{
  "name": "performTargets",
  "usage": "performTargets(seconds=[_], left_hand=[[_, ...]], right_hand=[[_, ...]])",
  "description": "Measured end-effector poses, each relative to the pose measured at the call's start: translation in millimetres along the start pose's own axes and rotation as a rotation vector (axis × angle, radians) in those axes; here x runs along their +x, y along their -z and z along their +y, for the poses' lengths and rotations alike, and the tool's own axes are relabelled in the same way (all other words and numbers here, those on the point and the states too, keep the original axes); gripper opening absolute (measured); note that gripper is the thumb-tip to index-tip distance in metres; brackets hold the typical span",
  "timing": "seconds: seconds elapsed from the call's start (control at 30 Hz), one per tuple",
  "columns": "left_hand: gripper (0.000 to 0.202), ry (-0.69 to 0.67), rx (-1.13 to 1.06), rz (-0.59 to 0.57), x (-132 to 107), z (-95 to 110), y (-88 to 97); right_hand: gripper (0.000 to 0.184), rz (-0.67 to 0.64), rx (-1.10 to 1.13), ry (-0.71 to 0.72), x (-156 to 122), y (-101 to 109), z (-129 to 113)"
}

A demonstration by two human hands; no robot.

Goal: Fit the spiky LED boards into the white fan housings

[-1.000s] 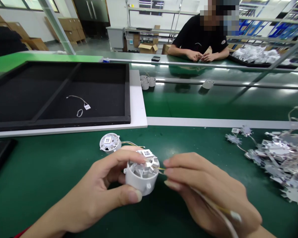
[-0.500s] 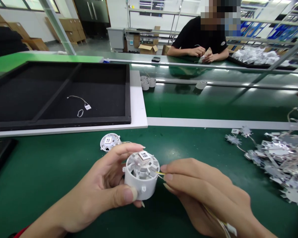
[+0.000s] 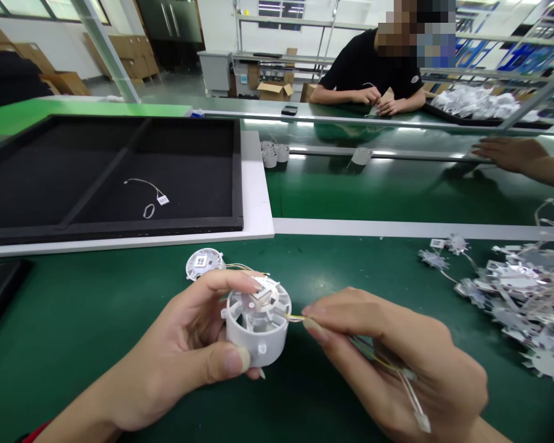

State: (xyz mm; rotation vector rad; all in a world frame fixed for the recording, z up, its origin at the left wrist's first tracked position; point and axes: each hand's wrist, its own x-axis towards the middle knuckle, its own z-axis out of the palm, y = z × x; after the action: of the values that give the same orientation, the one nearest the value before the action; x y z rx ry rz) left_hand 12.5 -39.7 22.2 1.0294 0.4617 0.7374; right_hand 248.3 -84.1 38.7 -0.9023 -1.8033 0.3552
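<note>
My left hand (image 3: 191, 344) is wrapped round a white round plastic housing (image 3: 258, 338), thumb at its lower side and index finger on top. A metal star-shaped plate (image 3: 265, 301) with a square code label sits inside the housing's upper rim, partly under that finger. Yellow and white wires (image 3: 296, 318) come out at the rim's right side. My right hand (image 3: 388, 357) pinches these wires between thumb and fingertips; their tail runs under the palm to a small white connector (image 3: 422, 421). Just behind my left hand lies another white housing (image 3: 204, 263) with a labelled plate and wires.
A heap of star-shaped plates with wires (image 3: 521, 295) lies at the right. At the left is a black divided tray (image 3: 189, 147) holding a labelled wire piece. White housings (image 3: 274, 154) stand on the conveyor. A co-worker (image 3: 369, 74) sits opposite; another person's hand (image 3: 512, 152) reaches in from the right.
My left index finger has moved onto the plate, and the housing has shifted slightly left. My right hand has turned, still pinching the wires. Another person's hand has come in over the conveyor.
</note>
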Motion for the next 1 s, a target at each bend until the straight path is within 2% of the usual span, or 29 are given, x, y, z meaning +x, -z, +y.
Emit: performTargets(seconds=[0.07, 0.23, 0.33, 0.43, 0.53, 0.6, 0.67, 0.8, 1.0], left_hand=[[0.032, -0.019, 0.014, 0.012, 0, -1, -0.7], [0.032, -0.054, 0.077, 0.047, 1, -2, -2.3], [0.032, -0.06, 0.133, 0.059, 0, -3, -0.7], [0.031, -0.099, 0.276, 0.11, -2, -3, 1.2], [0.034, -0.144, 0.421, 0.149, -4, -3, 1.9], [0.035, -0.153, 0.453, 0.142, -5, -4, 1.7], [0.035, -0.144, 0.442, 0.131, -5, -5, 1.3], [0.032, -0.123, 0.386, 0.139, -2, -6, -0.2], [0.032, -0.061, 0.171, 0.082, 0, -9, -3.9]], right_hand=[[0.018, -0.038, -0.035, 0.002, 0, 1, -1], [0.02, -0.077, -0.232, 0.195, -6, 3, 5], [0.017, -0.06, -0.253, 0.251, -5, 4, 6], [0.014, -0.046, -0.186, 0.125, 2, 5, 2], [0.019, -0.098, -0.107, -0.072, 6, 6, -2], [0.017, -0.129, -0.1, -0.127, 5, 4, -2], [0.016, -0.113, -0.115, -0.093, 2, 1, 1], [0.016, -0.052, -0.219, 0.09, -2, -5, 5], [0.016, -0.099, -0.249, 0.13, -1, -6, 6]])
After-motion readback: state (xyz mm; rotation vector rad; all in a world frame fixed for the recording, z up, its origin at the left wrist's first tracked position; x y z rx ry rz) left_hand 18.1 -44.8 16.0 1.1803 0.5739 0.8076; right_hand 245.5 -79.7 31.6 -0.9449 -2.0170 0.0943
